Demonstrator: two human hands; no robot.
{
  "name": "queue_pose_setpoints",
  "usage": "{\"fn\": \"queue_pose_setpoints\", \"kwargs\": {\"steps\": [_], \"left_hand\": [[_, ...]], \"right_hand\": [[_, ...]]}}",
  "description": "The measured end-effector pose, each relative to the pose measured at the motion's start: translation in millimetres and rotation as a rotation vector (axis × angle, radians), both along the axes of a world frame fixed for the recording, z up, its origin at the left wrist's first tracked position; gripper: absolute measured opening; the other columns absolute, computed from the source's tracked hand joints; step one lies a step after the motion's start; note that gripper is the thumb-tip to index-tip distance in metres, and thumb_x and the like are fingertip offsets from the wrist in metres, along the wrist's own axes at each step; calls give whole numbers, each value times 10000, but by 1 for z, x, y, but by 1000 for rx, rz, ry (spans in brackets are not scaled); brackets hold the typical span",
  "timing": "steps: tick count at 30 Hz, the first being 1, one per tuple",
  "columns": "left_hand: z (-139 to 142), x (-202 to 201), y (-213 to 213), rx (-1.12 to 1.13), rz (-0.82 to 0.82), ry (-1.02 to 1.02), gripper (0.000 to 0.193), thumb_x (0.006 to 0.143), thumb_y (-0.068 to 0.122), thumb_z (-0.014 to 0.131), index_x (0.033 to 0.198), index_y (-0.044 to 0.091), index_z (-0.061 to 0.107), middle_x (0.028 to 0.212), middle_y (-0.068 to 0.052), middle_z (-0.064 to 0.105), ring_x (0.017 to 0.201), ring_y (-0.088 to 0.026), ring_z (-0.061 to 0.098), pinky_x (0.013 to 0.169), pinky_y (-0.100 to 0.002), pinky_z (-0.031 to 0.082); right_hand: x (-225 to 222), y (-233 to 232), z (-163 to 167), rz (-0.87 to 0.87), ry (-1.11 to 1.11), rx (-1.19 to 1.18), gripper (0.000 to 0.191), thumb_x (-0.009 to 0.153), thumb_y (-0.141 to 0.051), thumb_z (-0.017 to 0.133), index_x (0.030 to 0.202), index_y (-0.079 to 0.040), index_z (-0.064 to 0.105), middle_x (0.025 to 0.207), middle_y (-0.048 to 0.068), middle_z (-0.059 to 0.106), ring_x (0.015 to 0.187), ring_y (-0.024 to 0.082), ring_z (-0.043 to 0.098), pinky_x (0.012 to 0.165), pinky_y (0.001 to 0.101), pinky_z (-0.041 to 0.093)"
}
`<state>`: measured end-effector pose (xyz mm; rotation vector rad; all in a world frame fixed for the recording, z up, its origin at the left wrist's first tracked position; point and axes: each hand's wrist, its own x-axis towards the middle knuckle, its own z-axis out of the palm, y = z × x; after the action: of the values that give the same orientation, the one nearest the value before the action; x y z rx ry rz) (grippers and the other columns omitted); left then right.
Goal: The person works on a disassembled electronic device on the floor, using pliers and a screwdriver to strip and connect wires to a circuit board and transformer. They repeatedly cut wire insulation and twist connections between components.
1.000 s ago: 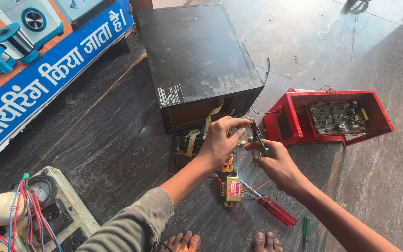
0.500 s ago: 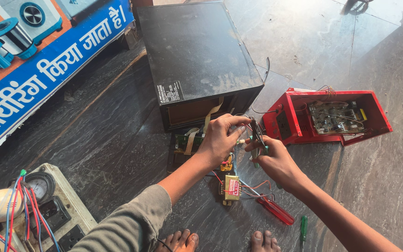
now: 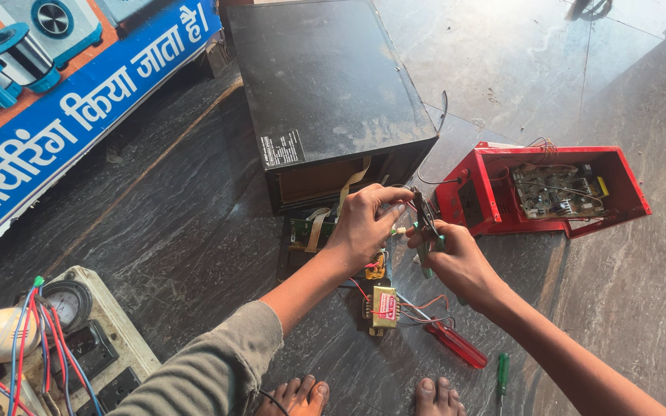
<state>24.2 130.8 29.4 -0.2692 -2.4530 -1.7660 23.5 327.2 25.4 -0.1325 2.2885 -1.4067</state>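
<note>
My left hand (image 3: 364,223) pinches thin wires in front of the open end of a large black metal case (image 3: 325,92). My right hand (image 3: 452,258) grips a small pair of cutters (image 3: 425,223) with green handles, its jaws at the wires right by my left fingers. Below my hands lies a green circuit board (image 3: 302,231) with tan ribbon cables, and a small yellow transformer (image 3: 383,306) with red wires rests on the floor.
A red open box (image 3: 487,192) holding a circuit board sits to the right. A red-handled screwdriver (image 3: 456,344) and a green one (image 3: 502,372) lie near my bare feet (image 3: 302,397). A white meter panel (image 3: 79,331) with coloured wires is at lower left; a blue banner (image 3: 79,108) lies upper left.
Both hands stay together at the wires by the black case; the cutters shift only slightly. Nothing else has moved.
</note>
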Motion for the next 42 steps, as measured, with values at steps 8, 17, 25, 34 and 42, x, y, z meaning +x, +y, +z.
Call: {"fn": "queue_pose_setpoints", "kwargs": {"steps": [8,17,25,34,42], "left_hand": [[3,2,0,-1,-4,17,239,946,110,649,1155,70,757,963,-79,723,833,-140,718,751,-310,575],[-6,2,-3,121,-39,-72,311,923,66,605,1223,24,677,1081,-98,693,916,-154,729,793,-312,620],[-32,-1,-6,83,38,46,277,919,-51,501,1129,-4,675,1105,-143,711,1055,-222,733,916,-349,586],[-44,15,-26,-161,105,39,215,925,-58,510,1063,13,658,1083,-166,652,1008,-327,691,870,-416,539],[-49,39,-37,-283,64,210,279,891,-117,483,1075,5,655,1122,-177,634,1040,-366,671,914,-444,526]], "right_hand": [[-8,21,-34,-164,-9,30,386,760,-9,581,1109,-18,744,1095,150,720,853,194,636,761,352,527],[15,99,-169,94,-193,726,439,807,-299,696,1022,84,685,1010,282,714,988,353,724,859,455,558],[24,38,-100,185,302,394,318,855,-208,664,1109,-21,701,1071,190,692,991,339,706,855,414,557],[40,-17,-48,323,68,371,365,1040,-310,562,1038,29,699,716,202,652,693,327,625,667,437,544],[37,-31,-46,272,-262,394,390,990,-408,526,1071,-67,696,646,106,675,534,195,693,505,360,578]]}}
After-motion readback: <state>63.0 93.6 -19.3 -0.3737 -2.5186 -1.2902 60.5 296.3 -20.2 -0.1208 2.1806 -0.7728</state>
